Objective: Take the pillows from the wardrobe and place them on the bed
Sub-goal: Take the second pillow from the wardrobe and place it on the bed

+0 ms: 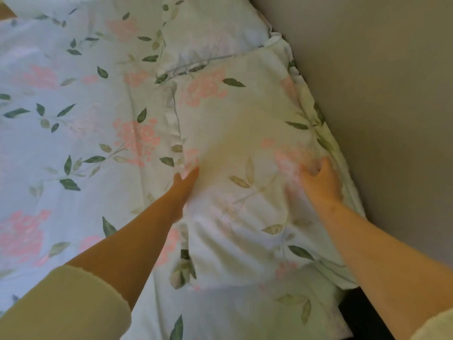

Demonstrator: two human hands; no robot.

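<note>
We see a floral pillow (235,168) lying flat on the bed (61,143), along its right side just beside the wall (380,94), with both of our hands on it. Our left hand (183,190) lies at the pillow's left edge, fingers straight and held together, their tips tucked against the seam where pillow meets sheet; it grips nothing that we can make out. Our right hand (321,182) rests on the pillow's right part, fingers curled inward and pressing into the cover, though blur keeps us from telling whether any fabric is pinched. A second pillow (210,33) in the same print lies beyond the first, touching its far edge, also close to the wall. To the left the bed stretches wide and open, covered by a matching flowered sheet with a few creases. On the right the wall hems the pillow in, leaving only a narrow dark gap (362,312) near the bed's near corner. Pale sleeves (66,305) are pushed up both forearms.
</note>
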